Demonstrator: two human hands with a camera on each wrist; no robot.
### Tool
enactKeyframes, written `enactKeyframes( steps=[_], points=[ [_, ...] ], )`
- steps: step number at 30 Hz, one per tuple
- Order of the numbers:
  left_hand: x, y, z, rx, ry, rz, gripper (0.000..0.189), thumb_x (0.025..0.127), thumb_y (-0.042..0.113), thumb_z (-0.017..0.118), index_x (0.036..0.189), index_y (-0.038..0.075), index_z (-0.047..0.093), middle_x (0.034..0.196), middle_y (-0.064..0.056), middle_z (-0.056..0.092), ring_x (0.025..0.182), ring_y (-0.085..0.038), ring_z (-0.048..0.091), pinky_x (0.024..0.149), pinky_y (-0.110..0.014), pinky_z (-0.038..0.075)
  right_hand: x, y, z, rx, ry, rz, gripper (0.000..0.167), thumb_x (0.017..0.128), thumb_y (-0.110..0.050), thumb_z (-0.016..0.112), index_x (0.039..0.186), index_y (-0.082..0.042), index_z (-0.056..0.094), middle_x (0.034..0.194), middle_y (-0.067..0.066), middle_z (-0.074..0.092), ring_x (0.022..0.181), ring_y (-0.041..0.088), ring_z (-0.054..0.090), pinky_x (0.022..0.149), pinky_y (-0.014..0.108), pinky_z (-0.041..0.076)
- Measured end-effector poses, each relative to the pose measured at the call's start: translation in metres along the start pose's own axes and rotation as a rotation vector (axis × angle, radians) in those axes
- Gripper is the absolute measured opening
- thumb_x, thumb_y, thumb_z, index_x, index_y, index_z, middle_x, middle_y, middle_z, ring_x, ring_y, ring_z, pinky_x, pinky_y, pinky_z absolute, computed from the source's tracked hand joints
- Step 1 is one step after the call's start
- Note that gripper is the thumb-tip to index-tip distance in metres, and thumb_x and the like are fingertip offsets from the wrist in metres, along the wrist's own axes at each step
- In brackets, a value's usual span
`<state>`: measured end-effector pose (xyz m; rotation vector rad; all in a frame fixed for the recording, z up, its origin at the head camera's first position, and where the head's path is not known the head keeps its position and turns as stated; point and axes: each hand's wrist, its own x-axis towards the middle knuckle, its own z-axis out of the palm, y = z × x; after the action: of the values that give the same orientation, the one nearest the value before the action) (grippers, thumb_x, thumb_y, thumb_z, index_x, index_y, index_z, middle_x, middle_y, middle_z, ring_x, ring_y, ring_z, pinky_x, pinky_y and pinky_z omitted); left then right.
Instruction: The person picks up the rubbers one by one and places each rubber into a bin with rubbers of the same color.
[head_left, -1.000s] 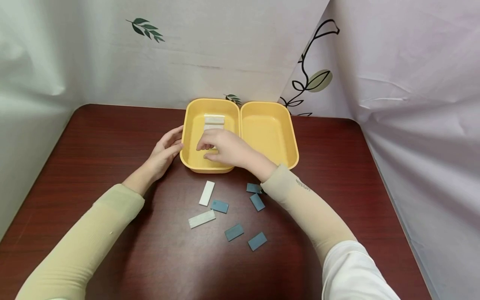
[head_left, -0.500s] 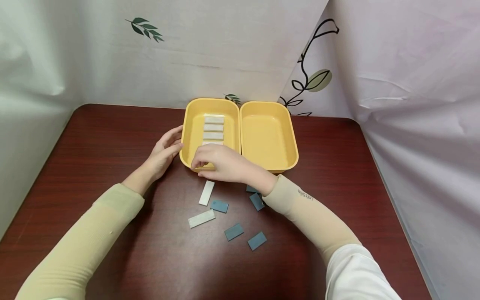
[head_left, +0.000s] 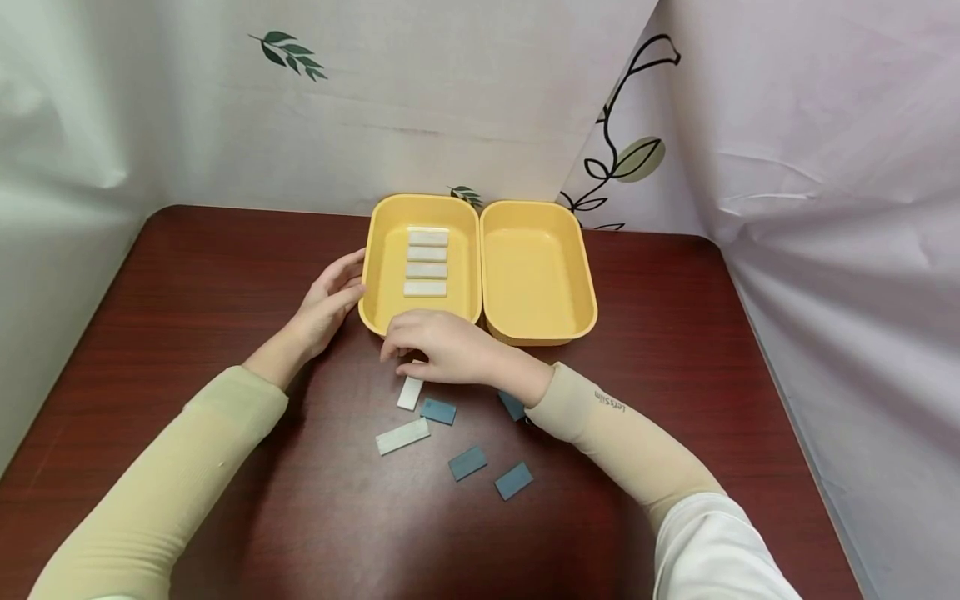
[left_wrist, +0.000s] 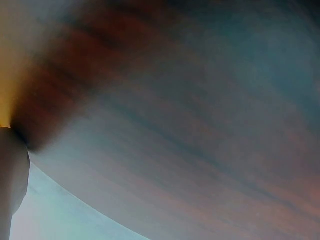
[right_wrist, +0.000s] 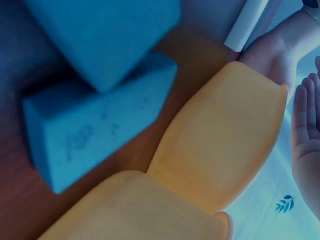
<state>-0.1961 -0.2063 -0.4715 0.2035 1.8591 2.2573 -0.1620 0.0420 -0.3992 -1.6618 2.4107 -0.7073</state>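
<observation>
**Four white tiles (head_left: pixel 426 271) lined up in the left tray (head_left: pixel 386 283)**

So the left hand (head_left: pixel 322 308) is spread loosely against that tray's outer side, fingers and thumb touching it. The right hand (head_left: pixel 442 346) is over the tray's near edge, fingers loosely bent, with a small gap to the thumb and nothing visible in its grip. A loose tile (head_left: pixel 409 395) is right under it, partly hidden; can't tell if they touch. Another pale tile (head_left: pixel 402 437) lies nearby on the table (head_left: pixel 337 517), next to some blue tiles (head_left: pixel 468 463). Right tray (head_left: pixel 536 275) sits alongside.
</observation>
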Motion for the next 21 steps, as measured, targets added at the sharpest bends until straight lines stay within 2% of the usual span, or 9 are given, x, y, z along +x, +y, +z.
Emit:
enactKeyframes(
  steps=[12,21],
  points=[
    [0.000,0.002,0.000,0.011,-0.005,0.002,0.061,0.108,0.000,0.048,0.166,0.008,0.032,0.146,0.002,0.051,0.133,-0.011,0.050,0.104,-0.016,0.047,-0.013,-0.001,0.011,0.026,-0.025,-0.031,0.015,0.096,-0.009,0.078,0.110,-0.009,0.076,0.110,0.000,0.072,0.103,0.013,0.065,0.098,0.025,0.052],
    [0.000,0.001,0.000,-0.007,0.003,-0.006,0.061,0.108,0.001,0.049,0.166,0.009,0.033,0.143,0.004,0.051,0.131,-0.009,0.051,0.104,-0.016,0.048,-0.018,0.003,0.019,0.030,-0.075,-0.023,0.019,0.098,-0.012,0.076,0.117,-0.009,0.075,0.117,0.000,0.072,0.114,0.014,0.065,0.106,0.028,0.051]
  ],
)
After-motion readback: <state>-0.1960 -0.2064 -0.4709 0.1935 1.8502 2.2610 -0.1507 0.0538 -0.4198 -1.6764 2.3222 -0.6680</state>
